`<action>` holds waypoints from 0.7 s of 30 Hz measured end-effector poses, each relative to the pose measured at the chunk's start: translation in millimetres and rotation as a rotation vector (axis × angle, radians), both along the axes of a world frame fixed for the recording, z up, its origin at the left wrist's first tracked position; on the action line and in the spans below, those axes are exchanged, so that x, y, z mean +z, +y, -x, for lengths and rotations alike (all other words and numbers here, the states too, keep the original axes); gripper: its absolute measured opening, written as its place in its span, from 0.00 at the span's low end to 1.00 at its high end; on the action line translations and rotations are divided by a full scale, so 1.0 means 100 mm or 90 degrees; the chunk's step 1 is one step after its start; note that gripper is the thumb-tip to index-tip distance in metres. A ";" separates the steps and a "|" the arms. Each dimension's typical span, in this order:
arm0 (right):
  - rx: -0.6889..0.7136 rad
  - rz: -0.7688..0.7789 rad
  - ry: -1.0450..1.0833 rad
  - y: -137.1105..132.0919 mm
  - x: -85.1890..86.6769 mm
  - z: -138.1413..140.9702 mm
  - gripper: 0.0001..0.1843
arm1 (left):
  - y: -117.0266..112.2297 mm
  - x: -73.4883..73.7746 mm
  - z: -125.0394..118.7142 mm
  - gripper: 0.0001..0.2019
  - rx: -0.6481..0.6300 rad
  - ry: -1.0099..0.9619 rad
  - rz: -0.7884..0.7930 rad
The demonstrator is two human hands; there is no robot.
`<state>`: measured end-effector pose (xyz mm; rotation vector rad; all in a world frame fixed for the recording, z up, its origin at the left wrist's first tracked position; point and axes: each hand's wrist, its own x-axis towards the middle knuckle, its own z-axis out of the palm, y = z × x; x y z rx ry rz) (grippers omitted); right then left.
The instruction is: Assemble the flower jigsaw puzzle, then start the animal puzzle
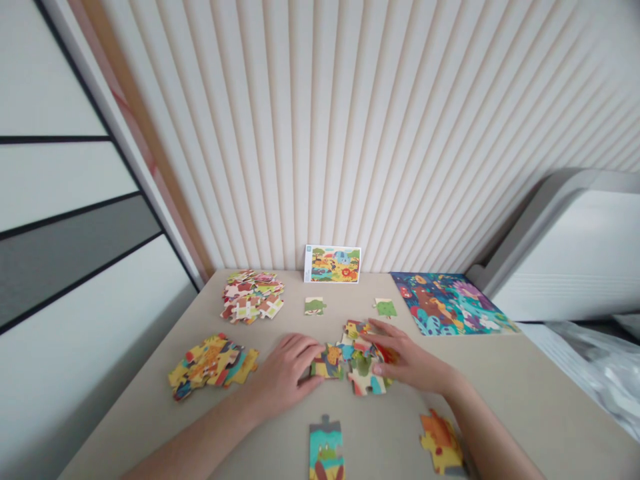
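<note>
Head view. Left hand: flat, loosely open, fingertips resting on the near edge of a small cluster of cardboard jigsaw pieces, with no firm hold apparent. Right hand: fingers curved and half closed over the cluster's far side; any hold on a piece hidden, so impossible to tell. Cluster: mid-table, only partly joined, ragged outline, knobbed edges, smooth printed card in yellow, teal and green. Loose and unjoined: a heaped pile of pieces far left; a second, overlapping pile of yellow pieces nearer left; a single green piece beyond the cluster; a teal piece and an orange-and-yellow piece near the table's front. Along the back: a rectangular picture card propped against a ribbed wall panel; a flat printed puzzle sheet on the beige tabletop.
</note>
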<state>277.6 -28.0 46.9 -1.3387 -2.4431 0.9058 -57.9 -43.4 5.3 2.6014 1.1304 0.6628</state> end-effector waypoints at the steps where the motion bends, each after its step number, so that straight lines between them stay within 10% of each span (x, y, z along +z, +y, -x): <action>1: 0.008 0.018 -0.012 0.01 -0.02 -0.04 0.47 | 0.01 0.00 0.00 0.19 0.011 -0.003 -0.003; 5: 0.051 0.020 -0.049 0.02 -0.14 0.03 0.66 | 0.03 -0.03 0.00 0.20 0.054 -0.015 -0.016; 12: 0.080 -0.146 0.003 -0.09 -0.09 0.42 0.42 | 0.06 -0.06 -0.01 0.19 0.050 -0.009 -0.026; 21: 0.085 -0.243 -0.041 -0.09 -0.16 0.55 0.47 | 0.01 -0.05 -0.32 0.12 0.009 0.023 -0.042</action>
